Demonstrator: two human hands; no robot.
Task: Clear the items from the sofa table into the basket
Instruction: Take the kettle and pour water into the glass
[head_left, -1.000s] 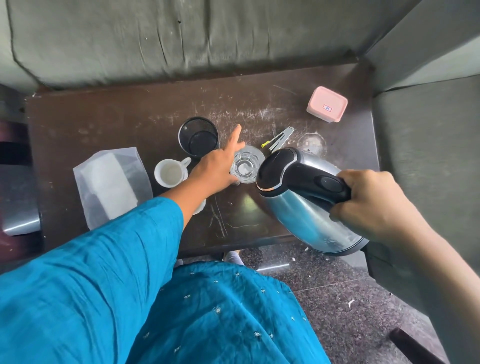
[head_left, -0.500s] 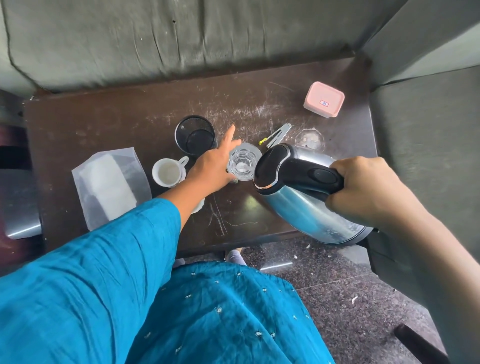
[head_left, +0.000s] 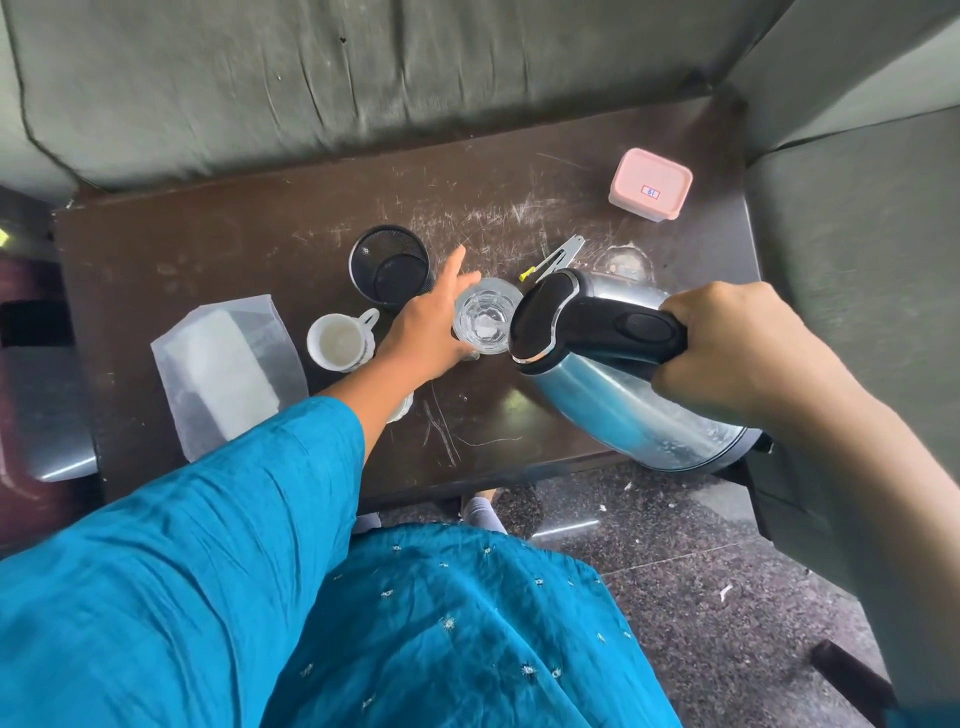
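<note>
On the dark scratched sofa table (head_left: 208, 260) stands a clear glass (head_left: 485, 322). My left hand (head_left: 428, 327) is cupped around its left side, fingers behind it and thumb in front. My right hand (head_left: 727, 348) grips the black handle of a steel kettle (head_left: 623, 410), held tilted above the table's front right corner, its lid close to the glass. Also on the table are a black mesh cup (head_left: 389, 270), a white mug (head_left: 340, 343), a white pouch (head_left: 228, 374), a pink lidded box (head_left: 652, 184) and a metal clip (head_left: 556, 257). No basket is in view.
Grey sofa cushions (head_left: 363, 78) border the table at the back and on the right. A dark speckled floor (head_left: 675, 597) lies in front of the table. A small white object (head_left: 401, 410) peeks out from under my left forearm.
My left hand has moved in and curled around the glass. The kettle stays tilted in my right hand and has shifted slightly toward the glass.
</note>
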